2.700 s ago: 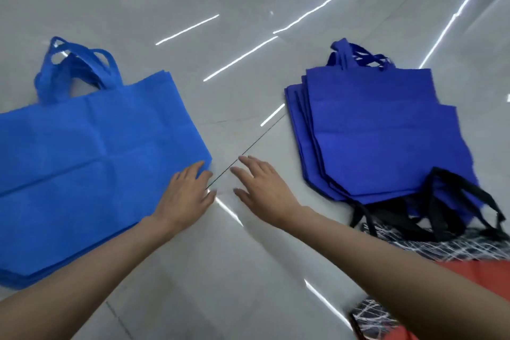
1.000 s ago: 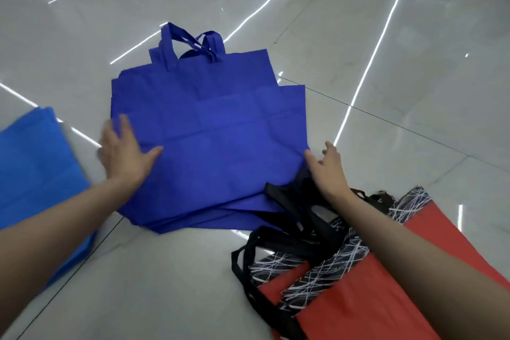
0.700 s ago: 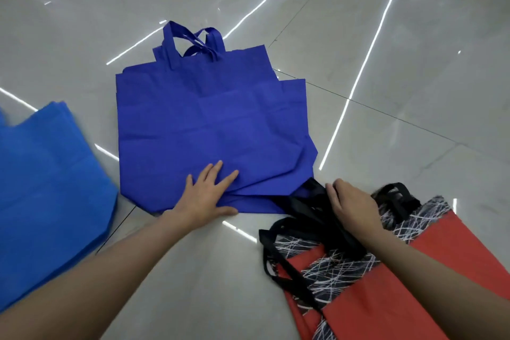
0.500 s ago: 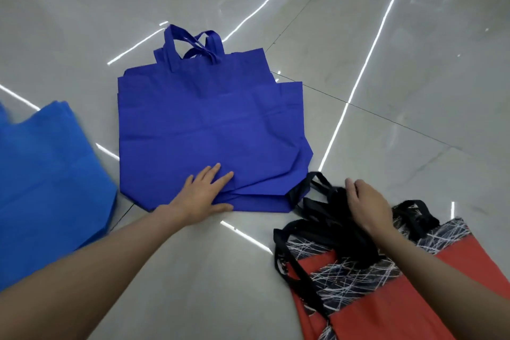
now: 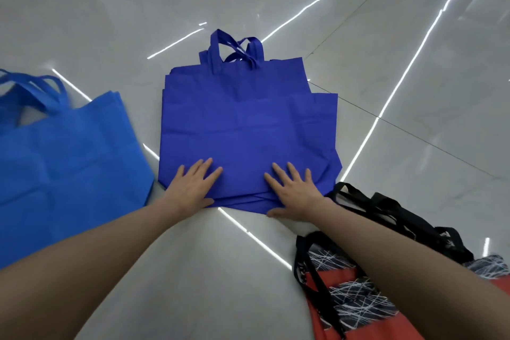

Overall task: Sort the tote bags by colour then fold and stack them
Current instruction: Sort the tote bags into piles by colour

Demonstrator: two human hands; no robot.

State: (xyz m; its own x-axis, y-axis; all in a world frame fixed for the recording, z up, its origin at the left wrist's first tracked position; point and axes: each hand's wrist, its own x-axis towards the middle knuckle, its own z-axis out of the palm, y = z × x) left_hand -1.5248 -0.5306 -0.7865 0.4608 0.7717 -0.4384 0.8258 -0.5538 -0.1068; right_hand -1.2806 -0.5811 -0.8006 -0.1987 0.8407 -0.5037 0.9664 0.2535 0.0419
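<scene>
A pile of dark blue tote bags (image 5: 242, 124) lies flat on the floor in the middle, handles pointing away from me. My left hand (image 5: 191, 186) rests flat on its near left edge, fingers straight and spread. My right hand (image 5: 294, 192) lies flat on the near right edge, thumb on the floor beside the pile. A stack of lighter blue tote bags (image 5: 66, 157) lies at the left. Red tote bags with a black-and-white line pattern and black handles (image 5: 356, 298) lie at the lower right, partly hidden under my right forearm.
The glossy grey tiled floor (image 5: 414, 63) reflects strip lights. Black bag handles (image 5: 386, 210) trail on the floor just right of the dark blue pile.
My right hand let go of the black handles and moved left onto the dark blue pile. The red bags now lie apart from that pile. My left hand stayed on the pile's near edge.
</scene>
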